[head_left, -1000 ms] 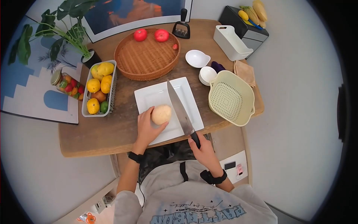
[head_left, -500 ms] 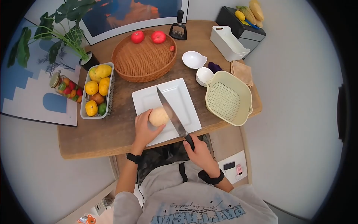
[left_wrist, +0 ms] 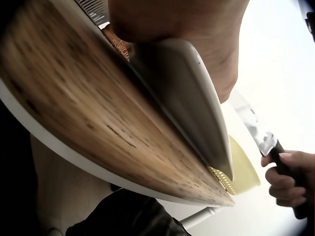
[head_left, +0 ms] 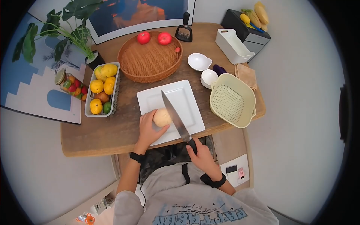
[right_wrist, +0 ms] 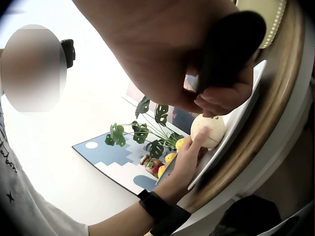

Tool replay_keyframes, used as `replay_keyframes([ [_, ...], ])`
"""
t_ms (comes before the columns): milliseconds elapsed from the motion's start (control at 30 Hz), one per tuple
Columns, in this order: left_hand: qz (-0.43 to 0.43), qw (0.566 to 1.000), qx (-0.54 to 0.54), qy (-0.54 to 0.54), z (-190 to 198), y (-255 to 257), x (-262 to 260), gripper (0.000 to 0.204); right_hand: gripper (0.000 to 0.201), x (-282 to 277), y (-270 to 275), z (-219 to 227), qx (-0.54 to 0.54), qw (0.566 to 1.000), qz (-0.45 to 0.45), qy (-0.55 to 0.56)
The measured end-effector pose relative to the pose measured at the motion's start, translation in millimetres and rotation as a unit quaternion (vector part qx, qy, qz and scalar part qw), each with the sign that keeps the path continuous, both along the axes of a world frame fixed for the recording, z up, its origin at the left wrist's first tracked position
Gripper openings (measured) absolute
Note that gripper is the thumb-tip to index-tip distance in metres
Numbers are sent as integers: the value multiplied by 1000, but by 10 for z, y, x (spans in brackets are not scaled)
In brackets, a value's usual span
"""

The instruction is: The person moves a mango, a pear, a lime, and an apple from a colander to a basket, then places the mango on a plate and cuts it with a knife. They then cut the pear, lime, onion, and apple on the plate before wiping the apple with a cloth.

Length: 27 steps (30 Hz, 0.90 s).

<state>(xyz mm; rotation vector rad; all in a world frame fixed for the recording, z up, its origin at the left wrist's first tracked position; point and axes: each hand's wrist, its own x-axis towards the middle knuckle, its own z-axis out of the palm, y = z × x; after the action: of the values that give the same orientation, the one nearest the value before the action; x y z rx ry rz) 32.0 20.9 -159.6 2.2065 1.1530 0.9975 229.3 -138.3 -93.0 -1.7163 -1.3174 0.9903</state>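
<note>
A cream-coloured round fruit or vegetable (head_left: pixel 162 117) is on a white square plate (head_left: pixel 187 101) near the front edge of the table. My left hand (head_left: pixel 148 129) grips it from the left, thumb at the near side and fingers round the far side. In my right hand (head_left: pixel 203 156) is the black handle of a large kitchen knife (head_left: pixel 175 117). The blade points away and slightly left, overlapping the round thing's right edge in the head view. Brown specks show on the round thing (right_wrist: pixel 206 129) in the right wrist view.
A grey basket (head_left: pixel 117 90) of yellow fruit stands left, beside a jar (head_left: pixel 71 84). Behind the plate is a wicker tray (head_left: pixel 150 62) with red tomatoes. To the right are a pale green colander (head_left: pixel 232 101), small white bowls (head_left: pixel 199 61) and a folded cloth (head_left: pixel 246 76).
The knife has swung left from over the plate's right part to the round thing's right edge. My left hand keeps its grip on the round thing.
</note>
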Motion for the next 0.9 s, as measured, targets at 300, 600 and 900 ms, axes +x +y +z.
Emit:
replay_keyframes([
  [300, 14, 1000, 14, -23, -109, -20, -68, 73, 26, 5, -81, 51, -32, 999, -29, -15],
  [600, 115, 992, 51, -19, 612, 589, -962, 75, 18, 59, -259, -16, -12, 998, -47, 30],
  [900, 243, 907, 140, 314, 695, 1041, -1533, 79, 19, 22, -224, -20, 20, 998, -32, 43],
])
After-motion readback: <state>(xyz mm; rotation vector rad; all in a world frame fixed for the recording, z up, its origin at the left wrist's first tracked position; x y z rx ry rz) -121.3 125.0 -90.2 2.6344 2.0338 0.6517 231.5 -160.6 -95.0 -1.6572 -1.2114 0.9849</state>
